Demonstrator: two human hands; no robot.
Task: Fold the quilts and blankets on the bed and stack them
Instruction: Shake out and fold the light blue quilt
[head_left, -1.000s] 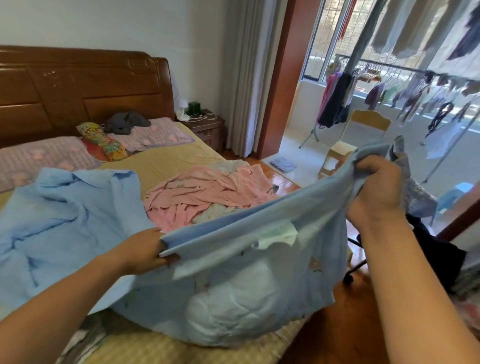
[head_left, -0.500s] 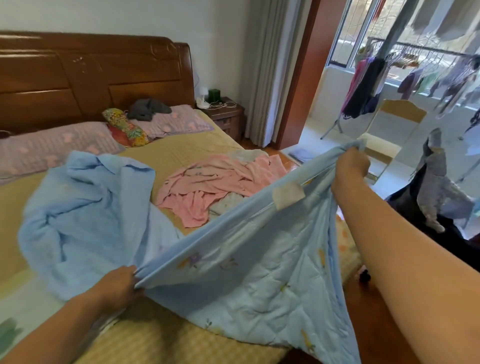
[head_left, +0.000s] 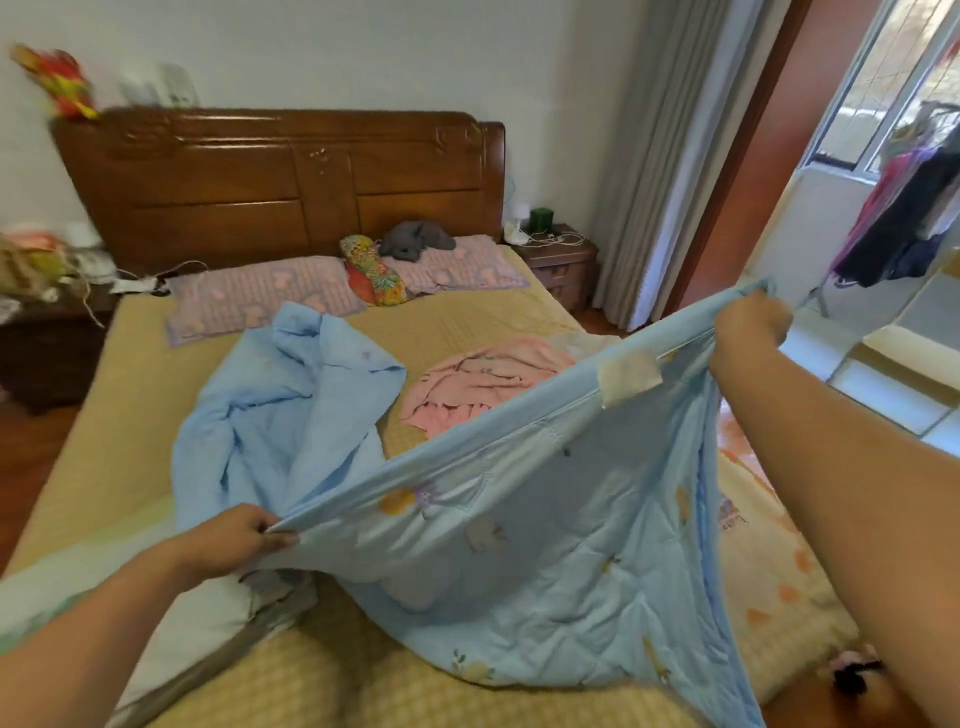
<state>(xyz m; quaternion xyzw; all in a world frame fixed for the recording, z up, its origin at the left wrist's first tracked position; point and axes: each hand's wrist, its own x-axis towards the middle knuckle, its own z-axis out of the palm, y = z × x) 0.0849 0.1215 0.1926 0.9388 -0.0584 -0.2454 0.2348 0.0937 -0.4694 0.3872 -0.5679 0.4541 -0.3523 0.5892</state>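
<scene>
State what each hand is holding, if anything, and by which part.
Both hands hold the light blue quilt by one stretched edge: the left hand pinches the near end, and the right hand grips the far, raised corner.

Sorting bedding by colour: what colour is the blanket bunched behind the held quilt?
Pink; the pink blanket lies crumpled on the bed, seen in the head view.

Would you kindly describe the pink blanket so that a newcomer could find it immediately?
Start at the bed with the carved wooden headboard. On its right half, beyond the stretched edge of the blue quilt, lies the crumpled pink blanket. It is the only pink bedding there, and neither hand touches it.
</scene>
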